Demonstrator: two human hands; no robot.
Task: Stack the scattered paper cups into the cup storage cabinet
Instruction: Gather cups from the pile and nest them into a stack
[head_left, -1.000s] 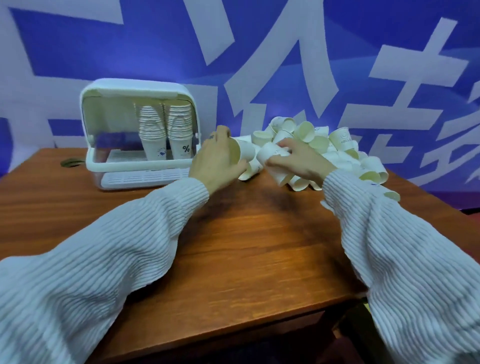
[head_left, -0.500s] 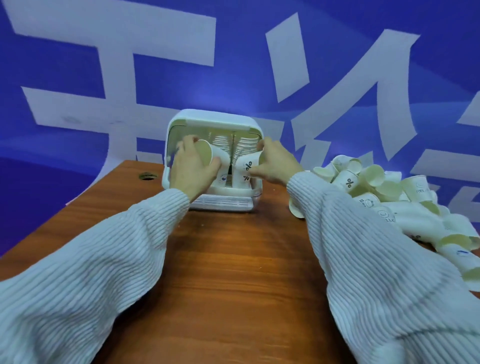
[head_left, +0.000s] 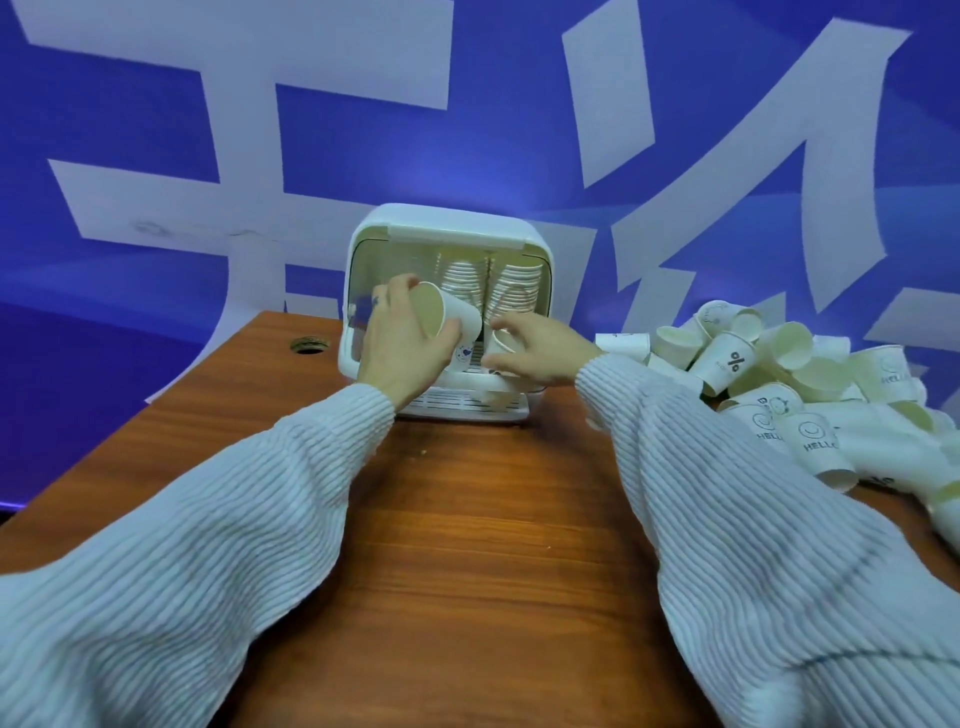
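Left hand (head_left: 400, 343) curled round a white paper cup (head_left: 451, 323) lying on its side, cream-lined mouth turned toward the camera, thumb and fingers clasping the rim and wall. Right hand (head_left: 535, 347) pinching a second white paper cup (head_left: 501, 343) between thumb and fingertips, mostly hidden by the hand, only part of its rim showing. Both held right at the open front of a white plastic cup storage cabinet (head_left: 445, 228) with rounded corners, standing toward the far edge of a brown wooden table (head_left: 467, 545). Inside the cabinet, two upright stacks of nested white paper cups (head_left: 488, 286) side by side, rims banded one above another, a printed cup at the foot of the left stack; a slotted white tray (head_left: 457, 402) across the bottom front. At the far right edge of the table, a loose heap of white paper cups (head_left: 769, 374), tipped every way, some printed with a percent sign, some with "HELLO". Near the far left corner, a round cable hole (head_left: 309, 344). Ribbed white knit sleeves (head_left: 208, 561) over both forearms. Behind, a blue backdrop with large white strokes (head_left: 156, 197).
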